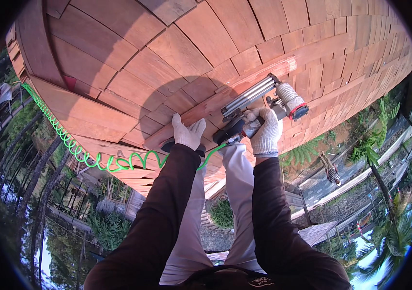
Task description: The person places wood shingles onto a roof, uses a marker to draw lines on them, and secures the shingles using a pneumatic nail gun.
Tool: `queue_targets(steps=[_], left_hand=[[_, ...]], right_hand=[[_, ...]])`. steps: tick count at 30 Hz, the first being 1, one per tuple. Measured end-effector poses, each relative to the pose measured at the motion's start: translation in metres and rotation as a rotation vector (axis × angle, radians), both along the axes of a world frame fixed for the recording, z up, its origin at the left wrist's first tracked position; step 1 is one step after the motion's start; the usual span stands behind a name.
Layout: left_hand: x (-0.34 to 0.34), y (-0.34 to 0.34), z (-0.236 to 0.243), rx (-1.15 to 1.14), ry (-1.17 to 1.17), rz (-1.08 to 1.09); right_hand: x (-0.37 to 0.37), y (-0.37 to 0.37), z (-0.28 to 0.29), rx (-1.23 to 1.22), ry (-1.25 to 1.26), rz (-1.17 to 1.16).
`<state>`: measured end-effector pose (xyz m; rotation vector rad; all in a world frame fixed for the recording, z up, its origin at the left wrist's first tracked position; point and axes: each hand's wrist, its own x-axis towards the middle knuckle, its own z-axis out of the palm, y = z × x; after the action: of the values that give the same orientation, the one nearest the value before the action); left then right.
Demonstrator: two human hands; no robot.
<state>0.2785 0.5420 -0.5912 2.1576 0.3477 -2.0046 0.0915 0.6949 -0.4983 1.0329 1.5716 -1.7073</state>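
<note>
My right hand (pixel 265 131), in a white knitted glove, is wrapped round the handle of a nail gun (pixel 290 99). The gun has a silver-grey body, a red ring at one end and a long metal magazine (pixel 250 98) pointing left. It lies close over the wooden shingles, but I cannot tell if it touches them. My left hand (pixel 188 131), also gloved, rests with fingers apart near the lower left part of a long reddish wooden strip (pixel 259 73). A green coiled air hose (pixel 92 163) runs from the left, passes behind my left forearm and reaches the gun's handle end.
Overlapping wooden shingles (pixel 186 43) cover the curved, sloping roof. A dark shoe (pixel 229 130) of mine stands beside the gun. Below the roof's edge, far down, are a paved path (pixel 319 181), a person (pixel 330 170), bushes (pixel 222 212) and trees (pixel 389 237).
</note>
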Motion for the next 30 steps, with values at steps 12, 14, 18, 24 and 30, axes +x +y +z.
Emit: queue_targets(steps=[12, 14, 18, 24, 30], left_hand=[[0.006, -0.002, -0.004, 0.077, 0.071, 0.015], [0.009, -0.006, 0.001, 0.135, 0.070, 0.008], [0.037, -0.021, 0.010, 0.018, -0.007, -0.072], [0.025, -0.042, 0.088, -0.165, -0.070, -0.803], [-0.064, -0.154, 0.177, -1.496, -0.153, -1.453]], right_hand=[[0.000, 0.002, 0.000, -0.036, 0.018, -0.094], [0.007, -0.004, 0.001, -0.055, 0.016, -0.164], [0.029, -0.028, 0.015, -0.033, 0.041, -0.207], [0.047, -0.041, 0.025, -0.038, -0.021, -0.230], [0.062, -0.026, 0.073, -0.068, -0.139, -0.149]])
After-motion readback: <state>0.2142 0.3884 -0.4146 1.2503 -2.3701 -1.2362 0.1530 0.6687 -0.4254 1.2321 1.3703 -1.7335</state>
